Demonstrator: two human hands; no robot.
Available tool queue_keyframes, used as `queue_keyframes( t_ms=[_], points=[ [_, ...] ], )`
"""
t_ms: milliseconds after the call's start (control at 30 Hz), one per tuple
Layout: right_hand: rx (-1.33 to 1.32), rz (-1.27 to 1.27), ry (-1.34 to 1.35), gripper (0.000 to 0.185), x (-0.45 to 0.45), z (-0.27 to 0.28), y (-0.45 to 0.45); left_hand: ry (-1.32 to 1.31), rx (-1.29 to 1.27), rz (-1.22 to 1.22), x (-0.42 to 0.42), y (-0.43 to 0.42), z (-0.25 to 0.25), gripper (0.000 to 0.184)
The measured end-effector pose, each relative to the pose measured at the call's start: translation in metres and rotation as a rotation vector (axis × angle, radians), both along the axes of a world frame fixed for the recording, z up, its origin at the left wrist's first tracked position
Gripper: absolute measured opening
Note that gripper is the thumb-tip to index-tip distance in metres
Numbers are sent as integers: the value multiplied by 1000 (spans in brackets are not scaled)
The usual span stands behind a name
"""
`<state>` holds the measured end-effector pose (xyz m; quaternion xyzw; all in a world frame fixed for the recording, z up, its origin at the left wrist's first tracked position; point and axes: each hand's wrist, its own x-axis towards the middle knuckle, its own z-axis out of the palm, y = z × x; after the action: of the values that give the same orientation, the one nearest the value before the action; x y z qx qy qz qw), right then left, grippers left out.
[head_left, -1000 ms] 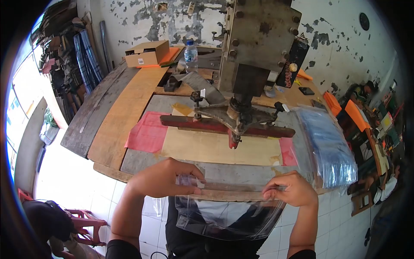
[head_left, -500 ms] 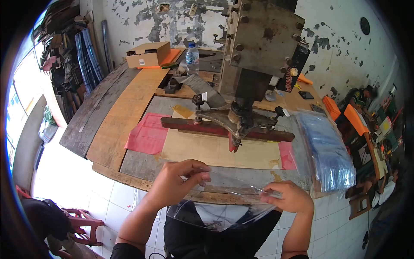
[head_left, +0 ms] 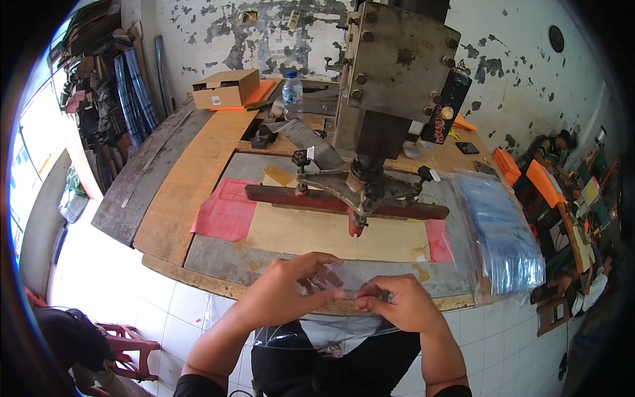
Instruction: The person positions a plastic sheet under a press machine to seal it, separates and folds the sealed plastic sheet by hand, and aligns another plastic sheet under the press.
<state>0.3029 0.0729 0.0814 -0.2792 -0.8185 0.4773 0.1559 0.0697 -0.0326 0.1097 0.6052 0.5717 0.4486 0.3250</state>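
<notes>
Near the table's front edge, my left hand (head_left: 291, 288) grips a clear plastic sheet (head_left: 301, 334) between thumb and fingers. My right hand (head_left: 397, 301) pinches the same sheet close beside it, and the two hands almost touch. The sheet bunches between the fingers and hangs over my lap. Beyond the hands stands a press with a long red-edged bar (head_left: 284, 196) above a cream sheet (head_left: 311, 231). Pink material (head_left: 225, 210) shows at both ends of the cream sheet.
A stack of clear bluish plastic pieces (head_left: 499, 225) lies on the table's right. A cardboard box (head_left: 226, 89) and a water bottle (head_left: 292, 96) stand at the back. Another person (head_left: 552, 147) is at the far right. A red stool (head_left: 129, 344) is at lower left.
My right hand has moved left towards my left hand, and my left hand has moved slightly right. The plastic sheet, earlier stretched between them, is now bunched.
</notes>
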Motion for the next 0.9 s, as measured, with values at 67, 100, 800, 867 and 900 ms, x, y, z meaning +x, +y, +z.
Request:
queue_keyframes(
  t_ms=[67, 100, 800, 867, 900],
  points=[
    [3, -5, 7, 23, -1, 2, -1, 99, -101, 23, 1, -3, 7, 43],
    [1, -6, 4, 23, 0, 0, -1, 97, -104, 22, 1, -2, 3, 43],
    [-168, -213, 242, 20, 59, -18, 13, -224, -88, -477, -87, -9, -44, 68],
    [-227, -375, 516, 26, 75, -27, 20, -329, 11, -522, -105, -14, -60, 93],
    [-228, -374, 516, 26, 79, -34, 22, -507, -7, -598, -104, -15, -75, 115]
  ],
)
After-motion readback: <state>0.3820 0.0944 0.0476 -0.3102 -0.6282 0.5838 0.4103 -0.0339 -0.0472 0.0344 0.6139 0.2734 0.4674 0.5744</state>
